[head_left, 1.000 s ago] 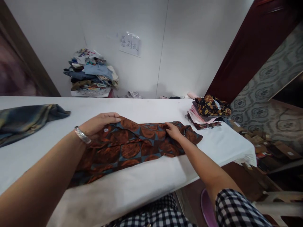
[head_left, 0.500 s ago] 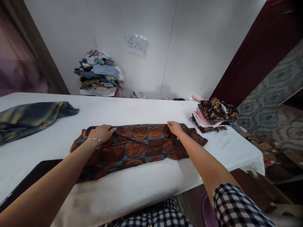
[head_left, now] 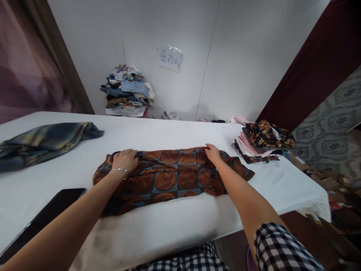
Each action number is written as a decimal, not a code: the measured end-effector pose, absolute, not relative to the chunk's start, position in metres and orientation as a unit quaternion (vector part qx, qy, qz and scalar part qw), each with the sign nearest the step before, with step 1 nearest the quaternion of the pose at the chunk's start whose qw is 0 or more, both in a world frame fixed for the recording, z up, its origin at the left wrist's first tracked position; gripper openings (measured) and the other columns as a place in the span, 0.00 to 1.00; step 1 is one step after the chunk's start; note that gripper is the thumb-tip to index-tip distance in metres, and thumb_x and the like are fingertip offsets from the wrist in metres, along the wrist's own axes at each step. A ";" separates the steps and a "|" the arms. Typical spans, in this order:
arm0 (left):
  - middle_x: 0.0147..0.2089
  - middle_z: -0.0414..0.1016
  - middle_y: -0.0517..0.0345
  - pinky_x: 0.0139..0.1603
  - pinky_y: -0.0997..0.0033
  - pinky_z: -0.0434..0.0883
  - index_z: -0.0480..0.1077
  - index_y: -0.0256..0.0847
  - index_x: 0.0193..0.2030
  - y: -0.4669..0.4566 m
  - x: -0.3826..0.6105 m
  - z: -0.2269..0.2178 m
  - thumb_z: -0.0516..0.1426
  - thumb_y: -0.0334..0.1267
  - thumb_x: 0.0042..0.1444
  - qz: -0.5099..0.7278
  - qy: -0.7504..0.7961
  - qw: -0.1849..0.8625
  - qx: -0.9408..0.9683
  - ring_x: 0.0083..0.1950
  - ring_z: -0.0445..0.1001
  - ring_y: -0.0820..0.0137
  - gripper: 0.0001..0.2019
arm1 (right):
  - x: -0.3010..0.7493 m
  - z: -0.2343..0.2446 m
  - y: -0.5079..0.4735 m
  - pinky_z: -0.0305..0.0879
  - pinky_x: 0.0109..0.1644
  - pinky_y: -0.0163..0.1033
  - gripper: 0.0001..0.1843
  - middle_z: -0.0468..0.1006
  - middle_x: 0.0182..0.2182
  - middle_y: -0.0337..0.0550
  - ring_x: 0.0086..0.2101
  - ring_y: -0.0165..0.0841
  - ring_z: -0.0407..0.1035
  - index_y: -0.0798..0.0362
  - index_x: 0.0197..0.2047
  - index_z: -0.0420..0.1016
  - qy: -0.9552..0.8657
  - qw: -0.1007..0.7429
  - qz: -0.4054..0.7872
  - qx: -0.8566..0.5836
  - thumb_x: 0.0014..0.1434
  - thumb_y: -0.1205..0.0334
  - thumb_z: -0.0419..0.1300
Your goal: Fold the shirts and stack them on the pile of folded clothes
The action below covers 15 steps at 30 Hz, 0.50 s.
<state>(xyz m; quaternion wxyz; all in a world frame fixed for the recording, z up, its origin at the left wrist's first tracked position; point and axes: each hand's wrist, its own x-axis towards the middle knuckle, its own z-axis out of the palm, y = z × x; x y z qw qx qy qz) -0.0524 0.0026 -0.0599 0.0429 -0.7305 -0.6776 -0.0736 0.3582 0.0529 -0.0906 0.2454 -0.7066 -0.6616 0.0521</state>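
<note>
A brown and blue patterned shirt [head_left: 169, 178] lies folded into a long strip across the white table [head_left: 175, 131]. My left hand [head_left: 124, 160], with a silver bracelet at the wrist, grips the shirt's far edge near its left end, fingers curled. My right hand [head_left: 213, 153] pinches the same far edge towards the right end.
A blue-grey plaid garment [head_left: 45, 139] lies at the table's left. A stack of folded clothes [head_left: 263, 141] sits at the right end. Another clothes pile [head_left: 128, 90] stands against the back wall under a paper sign [head_left: 170, 59]. A black flat object [head_left: 42, 218] lies near the front left edge.
My left hand has slid left along the shirt's far edge and curled onto the cloth. The shirt now lies straighter. The view has shifted, bringing the black flat object into sight.
</note>
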 end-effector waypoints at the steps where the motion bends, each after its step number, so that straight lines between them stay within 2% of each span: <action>1: 0.59 0.69 0.42 0.58 0.51 0.60 0.72 0.40 0.52 0.003 -0.052 -0.064 0.46 0.41 0.59 -0.092 -0.667 0.048 -0.738 0.61 0.65 0.53 0.20 | 0.354 -0.092 0.050 0.61 0.59 0.41 0.21 0.73 0.54 0.50 0.54 0.37 0.67 0.55 0.55 0.71 -0.673 0.255 0.050 -0.693 0.59 0.66 0.51; 3: 0.64 0.65 0.45 0.62 0.49 0.56 0.70 0.42 0.54 0.003 -0.050 -0.074 0.46 0.46 0.59 -0.114 -0.639 0.055 -0.759 0.65 0.59 0.54 0.22 | 0.344 -0.098 0.040 0.59 0.61 0.41 0.21 0.70 0.57 0.49 0.56 0.35 0.65 0.54 0.57 0.70 -0.715 0.264 0.056 -0.645 0.61 0.63 0.51; 5: 0.66 0.62 0.47 0.63 0.50 0.55 0.69 0.43 0.56 0.003 -0.050 -0.083 0.48 0.49 0.59 -0.096 -0.624 0.033 -0.775 0.66 0.57 0.54 0.23 | 0.336 -0.106 0.028 0.56 0.63 0.45 0.21 0.69 0.59 0.48 0.58 0.37 0.62 0.51 0.57 0.70 -0.766 0.231 0.085 -0.593 0.62 0.59 0.52; 9: 0.60 0.68 0.47 0.56 0.59 0.64 0.72 0.42 0.52 0.003 -0.052 -0.092 0.46 0.49 0.59 -0.036 -0.613 -0.010 -0.789 0.61 0.65 0.57 0.22 | 0.328 -0.123 0.010 0.49 0.66 0.54 0.21 0.63 0.63 0.48 0.63 0.43 0.53 0.48 0.57 0.71 -0.793 0.143 0.137 -0.577 0.61 0.56 0.56; 12: 0.54 0.73 0.49 0.52 0.64 0.66 0.74 0.42 0.44 0.003 -0.050 -0.083 0.44 0.43 0.61 -0.015 -0.605 0.016 -0.796 0.57 0.69 0.61 0.19 | 0.329 -0.123 0.008 0.52 0.65 0.48 0.17 0.67 0.61 0.48 0.61 0.40 0.58 0.51 0.52 0.75 -0.800 0.167 0.128 -0.562 0.60 0.62 0.57; 15: 0.51 0.75 0.50 0.49 0.65 0.67 0.74 0.41 0.43 0.000 -0.044 -0.061 0.44 0.41 0.61 -0.017 -0.625 0.021 -0.780 0.52 0.72 0.61 0.18 | 0.331 -0.114 0.009 0.58 0.62 0.42 0.12 0.75 0.53 0.47 0.55 0.37 0.66 0.52 0.43 0.79 -0.800 0.201 0.118 -0.553 0.59 0.68 0.57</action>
